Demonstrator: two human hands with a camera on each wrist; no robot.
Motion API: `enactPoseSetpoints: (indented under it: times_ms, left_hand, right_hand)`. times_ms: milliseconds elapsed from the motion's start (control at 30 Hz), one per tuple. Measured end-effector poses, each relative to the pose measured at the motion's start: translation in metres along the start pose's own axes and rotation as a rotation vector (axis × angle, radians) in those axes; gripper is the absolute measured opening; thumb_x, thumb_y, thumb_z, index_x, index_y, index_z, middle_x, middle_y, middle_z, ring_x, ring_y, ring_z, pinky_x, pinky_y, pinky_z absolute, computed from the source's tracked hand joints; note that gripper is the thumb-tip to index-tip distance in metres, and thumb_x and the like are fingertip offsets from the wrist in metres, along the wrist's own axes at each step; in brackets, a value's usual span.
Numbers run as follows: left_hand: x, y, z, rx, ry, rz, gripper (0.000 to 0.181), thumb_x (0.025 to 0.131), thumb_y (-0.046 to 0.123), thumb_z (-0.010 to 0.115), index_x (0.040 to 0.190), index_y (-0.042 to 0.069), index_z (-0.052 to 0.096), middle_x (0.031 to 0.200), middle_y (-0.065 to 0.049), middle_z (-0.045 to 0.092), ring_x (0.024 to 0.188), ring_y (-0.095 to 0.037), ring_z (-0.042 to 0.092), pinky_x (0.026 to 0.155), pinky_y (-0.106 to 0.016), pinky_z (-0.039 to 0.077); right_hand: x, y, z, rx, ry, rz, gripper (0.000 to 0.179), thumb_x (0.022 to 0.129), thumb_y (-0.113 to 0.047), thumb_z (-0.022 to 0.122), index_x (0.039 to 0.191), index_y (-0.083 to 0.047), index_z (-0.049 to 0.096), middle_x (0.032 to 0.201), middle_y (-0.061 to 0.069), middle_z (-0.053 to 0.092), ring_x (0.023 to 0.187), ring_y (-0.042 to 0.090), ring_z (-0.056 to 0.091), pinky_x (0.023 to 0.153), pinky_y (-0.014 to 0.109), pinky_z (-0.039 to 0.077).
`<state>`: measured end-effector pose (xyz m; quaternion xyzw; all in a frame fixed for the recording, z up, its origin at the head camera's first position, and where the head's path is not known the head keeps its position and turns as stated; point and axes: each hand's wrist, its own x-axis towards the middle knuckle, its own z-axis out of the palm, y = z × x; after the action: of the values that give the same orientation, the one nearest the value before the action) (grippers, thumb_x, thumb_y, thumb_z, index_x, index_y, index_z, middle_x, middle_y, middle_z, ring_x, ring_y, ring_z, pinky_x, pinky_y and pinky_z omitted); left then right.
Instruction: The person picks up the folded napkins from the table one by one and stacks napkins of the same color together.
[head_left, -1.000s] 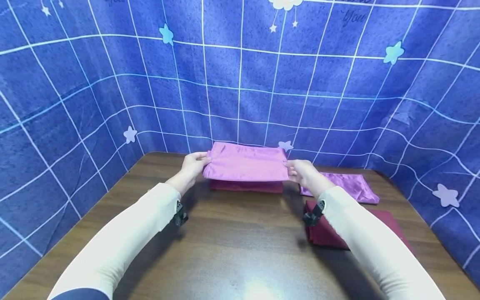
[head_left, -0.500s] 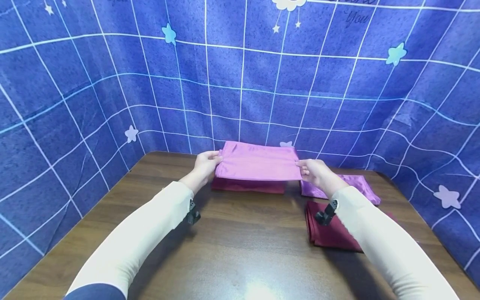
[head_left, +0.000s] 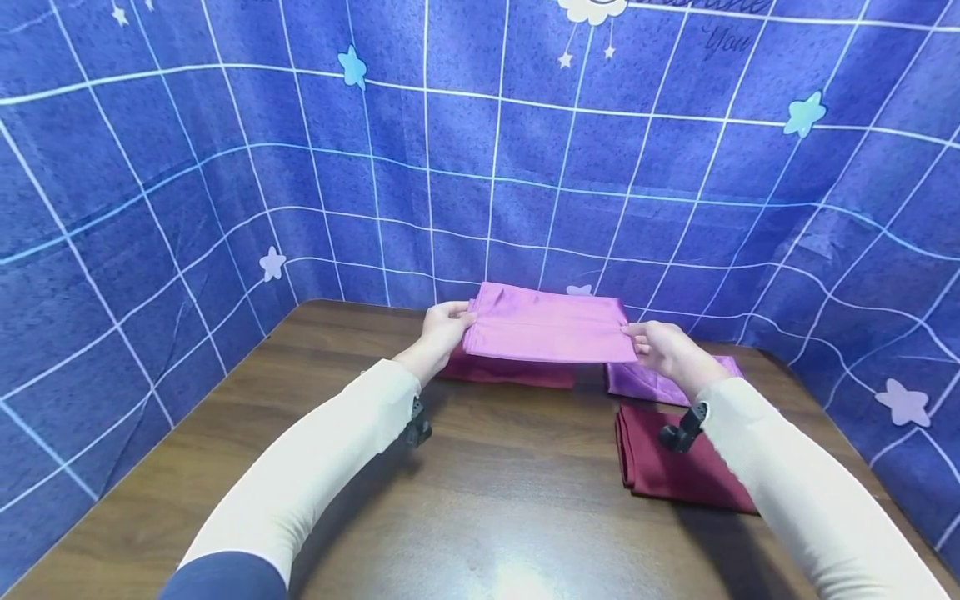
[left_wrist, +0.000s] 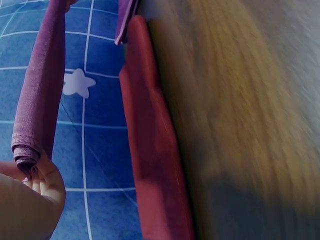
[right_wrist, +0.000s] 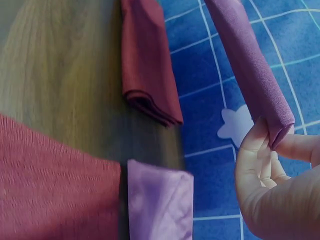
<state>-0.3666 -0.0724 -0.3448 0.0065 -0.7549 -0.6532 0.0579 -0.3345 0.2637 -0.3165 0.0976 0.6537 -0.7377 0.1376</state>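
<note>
A folded pink-purple satiny cloth hangs in the air between both hands, above the back of the table. At its left end the left hand pinches it between thumb and fingers; the right hand pinches the opposite end. Under and behind it lies a folded dark red cloth, partly hidden. In the left wrist view the held cloth shows its rolled-looking layered end at the fingers. The right wrist view shows the thumb and fingers on a corner of the cloth.
To the right lies a folded purple satin cloth, partly behind the right hand. In front of it a folded maroon cloth sits partly under the right forearm. A blue curtain with grid lines and stars surrounds the brown wooden table.
Both hands have moved to the right, carrying the pink-purple cloth from above the dark red cloth toward the purple one. The grip of both hands looks the same.
</note>
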Motion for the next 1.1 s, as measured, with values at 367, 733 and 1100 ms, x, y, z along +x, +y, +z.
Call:
enactPoseSetpoints:
  times_ms: [367,733,1100]
  left_hand:
    - [0.002,0.005,0.029,-0.049,0.002,0.018,0.036,0.089,0.004,0.065,0.125,-0.003,0.062,0.119,-0.022,0.064,0.109,-0.025,0.060,0.099,-0.034,0.049]
    - [0.000,0.009,0.063,-0.141,-0.031,0.014,0.032,0.088,0.001,0.065,0.120,-0.004,0.064,0.111,-0.020,0.066,0.090,-0.015,0.060,0.088,-0.028,0.054]
    - [-0.002,0.016,0.092,-0.221,-0.039,0.006,0.033,0.089,0.001,0.065,0.121,-0.005,0.063,0.115,-0.023,0.066,0.102,-0.024,0.063,0.092,-0.030,0.054]
  right_hand:
    - [-0.006,-0.007,-0.026,-0.039,0.007,0.003,0.007,0.097,-0.005,0.048,0.104,-0.005,0.047,0.075,-0.004,0.058,0.070,0.005,0.061,0.070,0.024,0.056]
    - [-0.012,-0.013,-0.058,-0.033,-0.011,0.015,0.005,0.098,-0.007,0.048,0.102,-0.006,0.046,0.076,-0.004,0.059,0.072,0.006,0.062,0.070,0.025,0.055]
    - [-0.018,-0.021,-0.087,0.006,-0.058,0.007,0.013,0.099,-0.006,0.045,0.089,-0.008,0.053,0.074,-0.001,0.063,0.070,0.010,0.064,0.071,0.027,0.057]
